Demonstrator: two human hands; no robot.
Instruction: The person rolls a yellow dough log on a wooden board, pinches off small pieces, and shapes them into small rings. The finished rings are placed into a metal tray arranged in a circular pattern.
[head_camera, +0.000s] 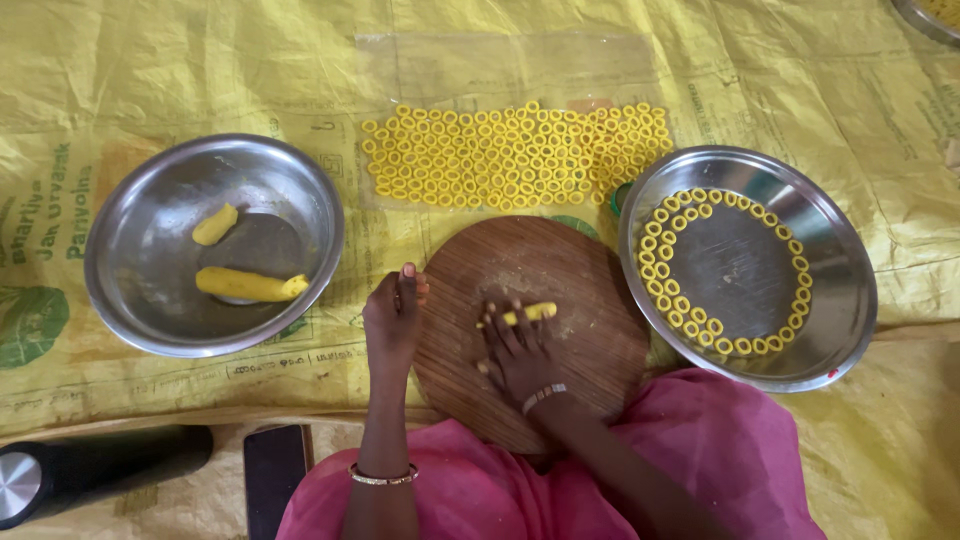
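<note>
Yellow printed plastic sheet (150, 60) covers the whole floor area in view, wrinkled, green print at its left edge. Pink garment (700, 450) across the bottom edge, the person's lap.

2 steel bowls on the sheet. Left steel bowl (130, 300) near the sheet's left edge holds 2 yellow dough pieces: a long dough log (250, 285) and a shorter dough lump (214, 224), apart from each other. Right steel bowl (845, 300) holds a loop of small dough rings (725, 345) laid along its inner floor, touching one another.

Round wooden board (590, 330) between the 2 bowls, at the sheet's near-centre, touching the pink garment at its lower edge.

Behind the board, toward the sheet's far edge, a clear plastic film (500, 65) carries a dense rectangular patch of dough ring rows (510, 155).

Black cylinder with metal end (100, 470) at the bottom left corner; dark flat phone-like slab (275, 465) just beside it.

Right hand (520, 350) lies flat on the board, fingers spread open, palm down, pressing a thin dough strip (530, 313) under the fingertips; not gripping it. Left hand (393, 315) rests at the board's left edge, fingers loosely curled, touching the wood, holding nothing visible. Bangles on both wrists.
</note>
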